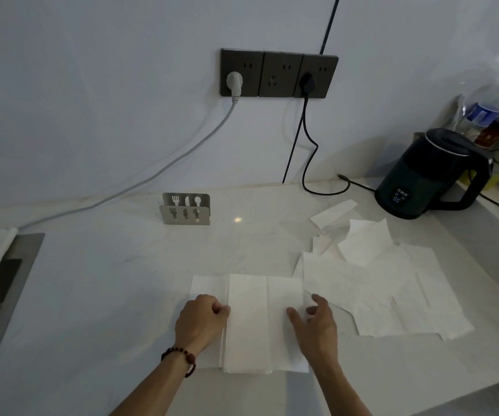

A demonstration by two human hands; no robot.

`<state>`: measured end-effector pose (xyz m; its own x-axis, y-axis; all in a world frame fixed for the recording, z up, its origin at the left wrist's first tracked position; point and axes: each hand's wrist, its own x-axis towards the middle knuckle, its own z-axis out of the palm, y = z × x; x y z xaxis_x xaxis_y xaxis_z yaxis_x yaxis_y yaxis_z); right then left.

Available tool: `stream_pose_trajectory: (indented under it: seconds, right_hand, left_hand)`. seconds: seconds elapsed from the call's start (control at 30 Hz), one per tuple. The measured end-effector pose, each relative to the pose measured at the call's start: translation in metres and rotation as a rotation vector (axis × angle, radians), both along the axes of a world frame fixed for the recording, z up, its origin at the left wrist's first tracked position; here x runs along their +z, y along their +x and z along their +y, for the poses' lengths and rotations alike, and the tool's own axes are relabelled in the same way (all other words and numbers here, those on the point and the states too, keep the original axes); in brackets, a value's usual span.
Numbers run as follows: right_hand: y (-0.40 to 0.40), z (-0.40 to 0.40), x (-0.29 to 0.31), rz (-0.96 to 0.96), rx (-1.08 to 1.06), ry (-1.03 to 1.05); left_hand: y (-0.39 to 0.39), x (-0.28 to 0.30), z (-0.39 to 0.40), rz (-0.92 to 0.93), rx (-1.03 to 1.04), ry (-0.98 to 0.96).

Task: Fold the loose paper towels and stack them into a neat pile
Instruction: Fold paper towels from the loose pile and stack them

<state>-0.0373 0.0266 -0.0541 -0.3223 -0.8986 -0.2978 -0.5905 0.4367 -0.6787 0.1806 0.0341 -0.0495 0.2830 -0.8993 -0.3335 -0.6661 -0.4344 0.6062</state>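
Pale marble counter [122, 280] under a wall of sockets, paper towels before me.
My left hand [201, 318] pinches the left flap of the half-folded towel [248, 322]; my right hand [314, 321] rests on its right edge, fingers loosely spread. Thin, limp, tearable, I judge: take edges. Loose towels [377, 289] lie right; the metal holder [186, 209] stands empty.

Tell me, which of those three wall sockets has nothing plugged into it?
The middle socket. The left socket holds a grey plug, the right socket a black plug.
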Motion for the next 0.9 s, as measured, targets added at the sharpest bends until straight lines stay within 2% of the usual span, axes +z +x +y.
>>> stream_pose_trajectory:
  seconds: [0.07,0.17,0.27,0.37,0.5,0.63,0.83,0.9]
  right_hand:
    - [0.006,0.003,-0.001,0.190,0.088,-0.128]
    - [0.019,0.006,-0.003,0.336,0.463,-0.257]
    - [0.031,0.007,-0.007,0.419,0.797,-0.183]
    - [0.040,0.007,-0.006,0.473,0.980,-0.067]
    - [0.043,0.007,-0.004,0.543,1.004,-0.012]
    - [0.043,0.005,-0.006,0.584,0.999,0.022]
    - [0.045,0.004,-0.009,0.560,1.026,0.029]
    - [0.046,0.005,-0.006,0.574,1.031,0.036]
  left_hand:
    - [0.010,0.002,0.002,-0.073,0.031,-0.016]
    - [0.032,0.002,0.007,-0.277,0.040,-0.006]
    - [0.042,-0.001,0.010,-0.391,0.026,0.056]
    - [0.041,-0.004,0.008,-0.383,0.002,0.080]
    - [0.038,-0.005,0.005,-0.219,0.070,0.079]
    - [0.037,0.008,0.002,0.073,0.149,0.005]
    - [0.030,0.037,0.001,0.434,0.055,-0.080]
    - [0.023,0.044,0.002,0.623,0.003,-0.044]
